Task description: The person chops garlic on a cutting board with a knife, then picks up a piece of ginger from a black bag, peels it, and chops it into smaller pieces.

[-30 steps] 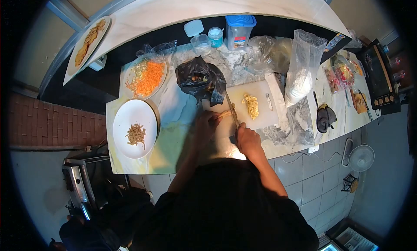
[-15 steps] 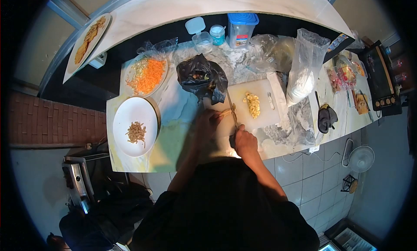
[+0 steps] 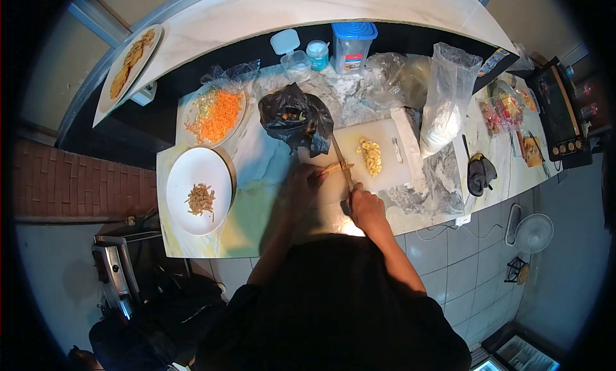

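Observation:
My right hand [image 3: 367, 209] is closed round the handle of a knife [image 3: 341, 156], whose blade points away from me over the white cutting board [image 3: 401, 175]. My left hand [image 3: 307, 182], in shadow, pinches a slim, pale yellow piece of food [image 3: 332, 169] at the board's left side. The blade lies across that piece's right end, with small bits beside it. Right of the knife sits a heap of chopped pale yellow pieces [image 3: 370, 157]. Just beyond my left hand, an open black plastic bag [image 3: 296, 117] holds scraps I cannot make out.
To the left stand a white plate [image 3: 183, 178] with brownish strips and a plate of shredded carrot [image 3: 221, 114]. A blue-lidded container [image 3: 353, 50] and small jar [image 3: 317, 53] line the back. A clear bag of white powder [image 3: 443, 124] stands right of the board; a small oven [image 3: 561, 114] is far right.
The knife has shifted slightly and its blade now crosses the pale piece more plainly. My left hand keeps its hold. The whole view has moved a little.

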`<state>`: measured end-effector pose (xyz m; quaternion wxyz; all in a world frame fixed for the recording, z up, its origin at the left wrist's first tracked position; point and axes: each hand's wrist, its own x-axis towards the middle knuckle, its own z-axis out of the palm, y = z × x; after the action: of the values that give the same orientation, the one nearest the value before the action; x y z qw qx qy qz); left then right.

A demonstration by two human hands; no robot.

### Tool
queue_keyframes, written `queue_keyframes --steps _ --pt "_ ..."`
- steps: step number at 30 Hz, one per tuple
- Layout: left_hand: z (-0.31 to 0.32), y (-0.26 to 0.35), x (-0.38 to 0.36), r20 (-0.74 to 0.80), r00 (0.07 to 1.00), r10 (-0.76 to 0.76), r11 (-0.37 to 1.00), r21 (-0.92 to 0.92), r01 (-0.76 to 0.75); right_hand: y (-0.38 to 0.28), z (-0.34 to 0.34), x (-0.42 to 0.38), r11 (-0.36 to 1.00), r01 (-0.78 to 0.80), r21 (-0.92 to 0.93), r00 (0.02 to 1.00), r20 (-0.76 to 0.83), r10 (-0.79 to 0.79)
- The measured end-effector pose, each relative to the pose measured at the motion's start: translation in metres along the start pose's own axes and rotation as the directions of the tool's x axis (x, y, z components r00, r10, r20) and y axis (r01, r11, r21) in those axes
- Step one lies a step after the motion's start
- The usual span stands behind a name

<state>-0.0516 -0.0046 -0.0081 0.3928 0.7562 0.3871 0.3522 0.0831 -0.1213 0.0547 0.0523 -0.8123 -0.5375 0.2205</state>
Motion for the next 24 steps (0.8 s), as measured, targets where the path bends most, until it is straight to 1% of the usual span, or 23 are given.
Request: queue_keyframes --steps 2,4,6,8,10,12,14,20,22,23,24 --pt "0.000 -0.001 0.000 -0.002 1.000 0.003 1.000 0.009 -0.003 -0.001 -0.005 0.002 1.000 0.006 -0.030 1.000 0.018 -0.005" --pt "0.000 0.000 -0.001 -0.005 1.000 0.003 1.000 0.018 -0.003 -0.005 -0.014 0.000 1.000 0.026 0.006 1.000 0.016 -0.026" --pt "0.000 0.000 0.000 -0.018 0.999 0.035 0.999 -0.022 -0.035 -0.004 -0.007 0.002 1.000 0.020 0.014 1.000 0.010 -0.021" --pt "0.002 -0.003 -0.001 -0.019 1.000 0.010 0.999 -0.036 -0.011 -0.004 -0.001 0.002 1.000 0.014 0.024 1.000 0.007 -0.014" --pt "0.002 -0.003 -0.001 -0.017 1.000 -0.015 0.999 -0.052 0.014 -0.007 0.000 0.002 1.000 -0.015 0.006 0.999 0.029 0.015" --pt "0.002 -0.004 -0.001 -0.021 0.999 0.024 1.000 -0.012 -0.024 -0.011 -0.004 -0.001 1.000 -0.013 -0.025 1.000 0.028 0.014" --pt "0.002 -0.006 -0.001 -0.010 1.000 0.020 1.000 -0.009 -0.020 -0.012 -0.005 -0.002 0.998 -0.011 -0.056 1.000 0.025 0.012" --pt "-0.002 0.004 0.000 0.007 1.000 -0.012 1.000 0.006 0.012 -0.011 0.004 -0.004 0.999 -0.008 -0.051 1.000 -0.019 0.007" --pt "-0.001 0.004 -0.001 0.007 1.000 -0.021 1.000 0.009 0.021 -0.009 0.014 -0.004 0.998 0.001 -0.068 0.998 -0.069 -0.006" --pt "-0.001 0.003 0.000 0.016 1.000 -0.024 1.000 0.018 0.023 -0.008 0.019 -0.004 0.998 0.001 -0.068 0.998 -0.068 -0.006" --pt "-0.001 0.002 0.000 0.025 0.999 -0.027 0.999 0.027 0.026 -0.008 0.024 -0.004 0.998 -0.020 -0.060 0.996 -0.085 0.015"
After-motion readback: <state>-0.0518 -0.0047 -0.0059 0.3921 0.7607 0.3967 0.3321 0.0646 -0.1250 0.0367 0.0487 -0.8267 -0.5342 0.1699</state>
